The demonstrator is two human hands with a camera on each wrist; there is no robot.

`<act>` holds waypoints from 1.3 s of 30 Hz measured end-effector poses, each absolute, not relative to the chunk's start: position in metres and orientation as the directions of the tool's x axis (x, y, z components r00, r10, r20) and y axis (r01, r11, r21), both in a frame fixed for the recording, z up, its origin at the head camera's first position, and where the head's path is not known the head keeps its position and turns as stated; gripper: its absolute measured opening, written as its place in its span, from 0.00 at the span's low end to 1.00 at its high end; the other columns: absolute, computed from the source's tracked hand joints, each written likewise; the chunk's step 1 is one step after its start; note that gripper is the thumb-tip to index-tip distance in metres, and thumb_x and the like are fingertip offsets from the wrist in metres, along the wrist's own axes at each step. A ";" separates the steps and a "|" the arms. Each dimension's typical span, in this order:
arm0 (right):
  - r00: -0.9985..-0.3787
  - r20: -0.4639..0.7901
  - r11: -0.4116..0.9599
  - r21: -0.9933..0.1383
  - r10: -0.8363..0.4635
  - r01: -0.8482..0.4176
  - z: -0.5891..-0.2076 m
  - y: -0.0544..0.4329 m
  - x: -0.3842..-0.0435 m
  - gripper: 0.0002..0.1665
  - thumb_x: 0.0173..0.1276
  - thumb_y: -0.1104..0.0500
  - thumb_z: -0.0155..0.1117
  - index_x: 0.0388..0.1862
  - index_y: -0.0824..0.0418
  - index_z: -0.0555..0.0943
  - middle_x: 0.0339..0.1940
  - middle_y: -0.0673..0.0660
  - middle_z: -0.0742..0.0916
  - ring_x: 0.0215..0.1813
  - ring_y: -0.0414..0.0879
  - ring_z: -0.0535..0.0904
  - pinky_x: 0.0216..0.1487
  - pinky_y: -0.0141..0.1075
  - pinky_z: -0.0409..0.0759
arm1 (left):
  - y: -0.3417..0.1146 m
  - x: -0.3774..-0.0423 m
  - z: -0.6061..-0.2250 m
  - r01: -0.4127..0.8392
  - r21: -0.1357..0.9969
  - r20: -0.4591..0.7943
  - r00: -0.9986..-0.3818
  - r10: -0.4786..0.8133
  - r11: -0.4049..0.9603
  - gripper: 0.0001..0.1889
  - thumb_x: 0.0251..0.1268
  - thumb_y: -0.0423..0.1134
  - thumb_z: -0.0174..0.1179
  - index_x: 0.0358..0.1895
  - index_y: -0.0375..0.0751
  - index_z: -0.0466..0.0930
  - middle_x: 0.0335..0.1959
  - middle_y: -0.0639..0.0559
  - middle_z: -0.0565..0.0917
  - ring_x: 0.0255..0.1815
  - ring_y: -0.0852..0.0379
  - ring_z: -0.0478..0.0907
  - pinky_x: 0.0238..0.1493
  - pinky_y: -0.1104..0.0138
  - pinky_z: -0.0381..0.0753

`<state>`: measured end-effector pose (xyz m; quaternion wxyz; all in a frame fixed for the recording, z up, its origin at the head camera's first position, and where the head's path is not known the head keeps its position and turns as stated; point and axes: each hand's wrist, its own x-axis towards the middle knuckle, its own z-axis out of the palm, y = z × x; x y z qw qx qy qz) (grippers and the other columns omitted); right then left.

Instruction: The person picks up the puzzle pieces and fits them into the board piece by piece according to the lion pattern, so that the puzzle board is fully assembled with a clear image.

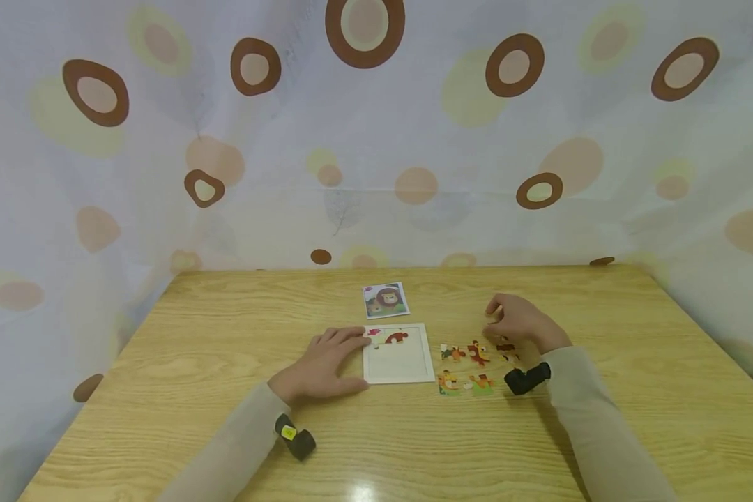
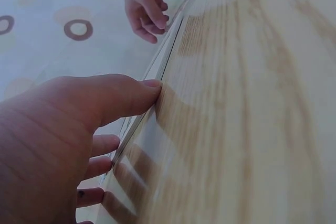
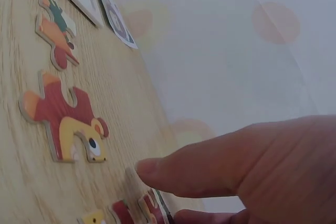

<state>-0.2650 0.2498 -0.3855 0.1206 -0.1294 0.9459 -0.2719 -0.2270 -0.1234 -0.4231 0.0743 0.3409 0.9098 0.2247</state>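
Right hand [image 1: 522, 322] partly covers the rightmost puzzle pieces [image 1: 505, 347]; we cannot tell whether it grips one. Right-wrist view: lower edge crops several pieces. Pink mark [image 1: 368, 289] on card [image 1: 386, 301] too small to read.

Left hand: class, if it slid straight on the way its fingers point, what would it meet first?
The left hand would meet the white puzzle frame first; it lies against the left edge. Loose puzzle pieces seem to lie beyond, though depth is unclear.

Glossy wood grain is shown by the table [image 1: 358, 439] under the left hand [image 1: 321, 365]; matt printing is borne by 1 puzzle piece [image 3: 59, 109] beside the right hand [image 3: 273, 162].
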 end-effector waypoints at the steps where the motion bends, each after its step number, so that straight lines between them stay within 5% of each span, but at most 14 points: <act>1: -0.938 -0.168 0.825 -0.539 -0.303 -0.170 -0.385 0.251 -0.264 0.21 0.62 0.61 0.65 0.49 0.73 0.72 0.46 0.72 0.81 0.40 0.56 0.80 0.42 0.48 0.78 | -0.123 -0.227 -0.423 0.588 0.459 0.019 -0.756 0.654 0.666 0.37 0.60 0.56 0.61 0.70 0.45 0.64 0.74 0.46 0.60 0.73 0.43 0.55 0.66 0.42 0.53; 5: -0.942 -0.189 0.848 -0.509 -0.279 -0.149 -0.384 0.255 -0.264 0.21 0.61 0.61 0.66 0.48 0.73 0.73 0.48 0.73 0.81 0.47 0.63 0.79 0.47 0.52 0.77 | -0.124 -0.228 -0.425 0.599 0.461 0.041 -0.751 0.659 0.655 0.37 0.60 0.56 0.61 0.70 0.44 0.65 0.74 0.45 0.61 0.72 0.42 0.56 0.64 0.40 0.55; 12: -0.962 -0.181 0.883 -0.459 -0.203 -0.100 -0.387 0.258 -0.268 0.23 0.57 0.60 0.66 0.47 0.74 0.76 0.43 0.69 0.83 0.42 0.57 0.79 0.45 0.50 0.77 | -0.126 -0.228 -0.427 0.592 0.449 0.029 -0.758 0.651 0.669 0.37 0.60 0.56 0.61 0.71 0.46 0.64 0.75 0.47 0.60 0.73 0.43 0.55 0.66 0.42 0.54; 24: -0.949 -0.185 0.809 -0.578 -0.254 -0.104 -0.391 0.264 -0.273 0.18 0.55 0.63 0.68 0.41 0.70 0.73 0.36 0.64 0.81 0.35 0.52 0.75 0.39 0.42 0.73 | -0.125 -0.229 -0.427 0.595 0.459 0.035 -0.754 0.656 0.660 0.37 0.60 0.56 0.60 0.71 0.46 0.64 0.74 0.46 0.60 0.73 0.43 0.54 0.66 0.41 0.54; 39: -0.976 0.018 0.779 -0.598 -0.219 -0.186 -0.394 0.245 -0.269 0.07 0.66 0.63 0.59 0.37 0.67 0.75 0.32 0.60 0.82 0.32 0.48 0.78 0.35 0.39 0.74 | -0.124 -0.229 -0.427 0.581 0.472 0.023 -0.761 0.649 0.664 0.36 0.60 0.56 0.61 0.71 0.47 0.64 0.75 0.48 0.58 0.73 0.45 0.53 0.65 0.43 0.54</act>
